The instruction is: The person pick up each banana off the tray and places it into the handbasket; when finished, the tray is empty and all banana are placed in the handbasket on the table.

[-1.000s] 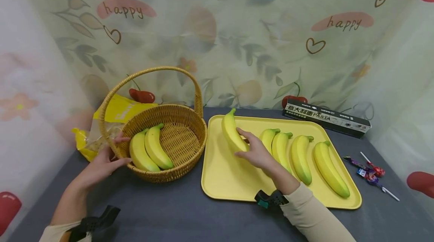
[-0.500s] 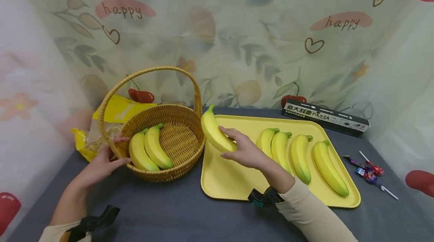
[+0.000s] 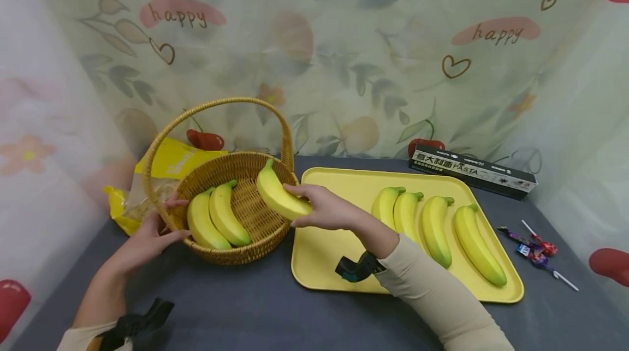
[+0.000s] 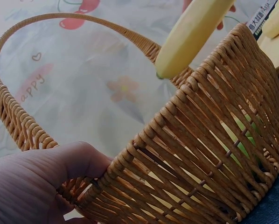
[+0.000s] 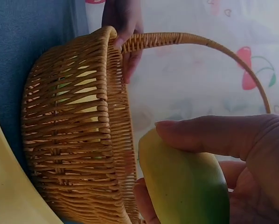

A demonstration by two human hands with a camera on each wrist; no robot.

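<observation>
In the head view my right hand point(image 3: 324, 208) grips a yellow banana point(image 3: 277, 195) over the right part of a wicker basket point(image 3: 236, 255). The banana's green stem points up and away. Two more bananas point(image 3: 223, 214) lie side by side in the left half of the basket. My left hand point(image 3: 149, 239) holds the basket's left rim near the foot of its handle, and in the left wrist view the thumb point(image 4: 86, 161) lies over that rim. Seen from the right wrist, the held banana point(image 5: 181, 182) sits between thumb and fingers, above the rim.
Right of the basket, a yellow tray point(image 3: 334, 263) carries several bananas point(image 3: 434, 231) in its right half. Behind it lies a black pasta box point(image 3: 472, 171). Wrapped lollipops point(image 3: 538, 255) are at the far right. A yellow bag point(image 3: 172, 162) leans behind the basket.
My right hand has carried the banana leftward from above the tray to over the basket. The left hand and the basket have stayed in place.
</observation>
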